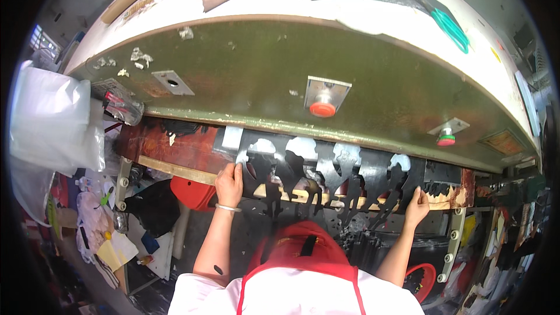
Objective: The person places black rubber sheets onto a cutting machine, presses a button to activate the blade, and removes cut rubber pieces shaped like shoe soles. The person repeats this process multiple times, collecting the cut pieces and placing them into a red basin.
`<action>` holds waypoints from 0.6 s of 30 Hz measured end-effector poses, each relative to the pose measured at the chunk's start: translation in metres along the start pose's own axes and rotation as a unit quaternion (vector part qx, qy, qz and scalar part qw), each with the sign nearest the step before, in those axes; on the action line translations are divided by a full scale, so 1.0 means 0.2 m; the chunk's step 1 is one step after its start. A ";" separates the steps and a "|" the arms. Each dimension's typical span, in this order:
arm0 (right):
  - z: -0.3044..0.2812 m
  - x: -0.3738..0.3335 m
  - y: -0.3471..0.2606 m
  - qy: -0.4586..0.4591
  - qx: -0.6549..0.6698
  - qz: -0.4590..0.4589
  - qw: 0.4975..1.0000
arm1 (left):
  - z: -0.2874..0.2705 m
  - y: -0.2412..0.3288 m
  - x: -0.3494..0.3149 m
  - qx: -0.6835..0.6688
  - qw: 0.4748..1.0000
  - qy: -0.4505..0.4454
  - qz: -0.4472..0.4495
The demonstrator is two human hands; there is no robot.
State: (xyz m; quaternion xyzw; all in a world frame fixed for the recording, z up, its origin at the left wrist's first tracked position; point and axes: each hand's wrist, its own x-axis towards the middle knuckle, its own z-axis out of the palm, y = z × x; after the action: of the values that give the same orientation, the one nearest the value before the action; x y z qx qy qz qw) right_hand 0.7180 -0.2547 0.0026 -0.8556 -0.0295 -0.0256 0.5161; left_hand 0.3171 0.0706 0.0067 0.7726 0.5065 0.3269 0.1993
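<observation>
A black sheet [325, 168] with several irregular cut-out openings stretches between my hands, below the green machine beam. Its near edge hangs in ragged dangling strips. My left hand [229, 186] is closed on the sheet's left end, fingertips pinching the edge. At the opposite end, my right hand [417, 206] pinches the right corner between thumb and fingers. Pale patches show through the openings along the far side. What lies directly under the sheet is mostly hidden.
The green beam [233, 76] carries a red push button [322, 109] and a green-and-red one [445, 139]. On the white top lie green-handled scissors [450, 29]. A reddish-brown board [175, 146] extends left, near a red container [191, 192]. Clear plastic bags [52, 116] hang at far left.
</observation>
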 end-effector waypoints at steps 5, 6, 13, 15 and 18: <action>-0.14 -0.04 0.21 -0.024 -0.117 -0.084 0.989 | -0.01 -0.06 -0.11 -0.043 0.997 -0.037 -0.046; -0.18 -0.05 0.21 -0.026 -0.131 -0.136 0.982 | -0.03 -0.07 -0.15 -0.039 0.997 -0.048 -0.049; -0.18 -0.22 -0.07 0.116 0.016 -0.106 0.987 | -0.30 0.03 -0.31 -0.141 0.978 -0.014 -0.152; -0.01 -0.29 -0.24 0.060 0.071 -0.191 0.977 | -0.29 0.14 -0.25 -0.140 0.980 0.044 -0.134; 0.30 -0.53 -0.43 -0.149 0.079 -0.214 0.962 | -0.17 0.34 -0.17 -0.118 0.982 -0.027 0.145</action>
State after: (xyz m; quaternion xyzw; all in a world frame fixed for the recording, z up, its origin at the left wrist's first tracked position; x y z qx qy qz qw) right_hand 0.6062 -0.1638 0.0422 -0.7799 -0.2904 -0.0048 0.5545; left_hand 0.3287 0.0114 0.0634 0.8175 0.3412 0.3888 0.2533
